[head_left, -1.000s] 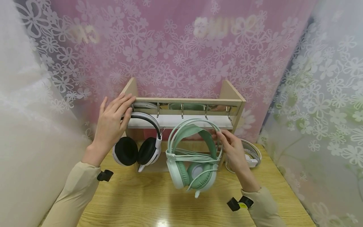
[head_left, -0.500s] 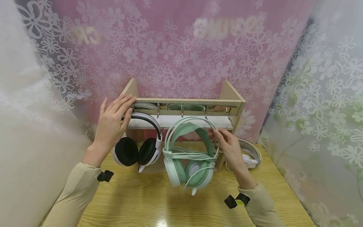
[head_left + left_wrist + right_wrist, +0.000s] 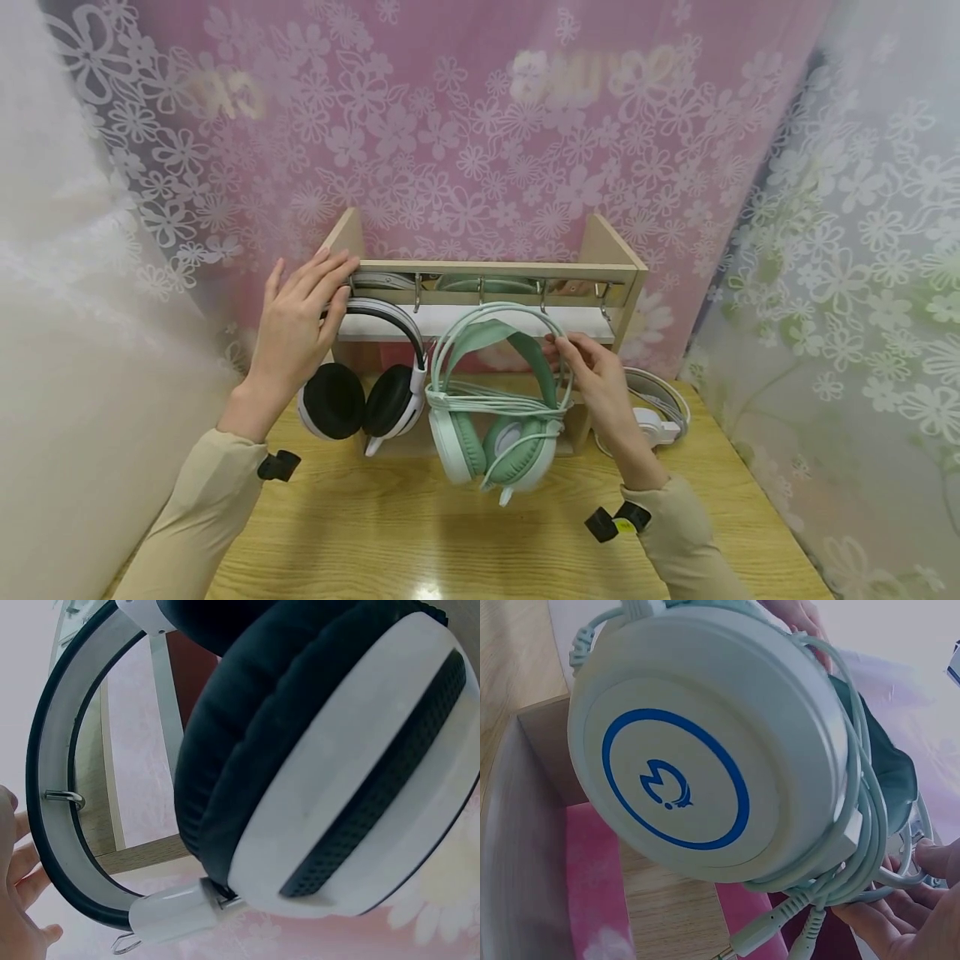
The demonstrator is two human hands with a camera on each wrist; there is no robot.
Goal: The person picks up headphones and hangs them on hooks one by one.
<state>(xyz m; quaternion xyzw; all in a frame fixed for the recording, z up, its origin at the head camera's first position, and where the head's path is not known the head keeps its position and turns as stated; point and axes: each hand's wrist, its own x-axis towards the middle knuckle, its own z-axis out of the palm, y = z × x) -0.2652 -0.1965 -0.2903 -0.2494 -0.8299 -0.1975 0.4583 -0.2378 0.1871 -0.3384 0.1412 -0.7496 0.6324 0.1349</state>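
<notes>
The green headphones [image 3: 495,403] are upright, just left of the right hand [image 3: 602,387], whose thumb and fingers pinch their side. Up and left from that hand runs the row of hooks [image 3: 481,290]. Farther away, the left hand [image 3: 296,321] rests, fingers extended, on the rack [image 3: 495,267], white headphones [image 3: 417,408] below it.

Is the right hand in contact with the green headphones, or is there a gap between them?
Touching. The head view shows it plainly: the right hand pinches the green headphones at the side nearer to it, with no gap.
</notes>
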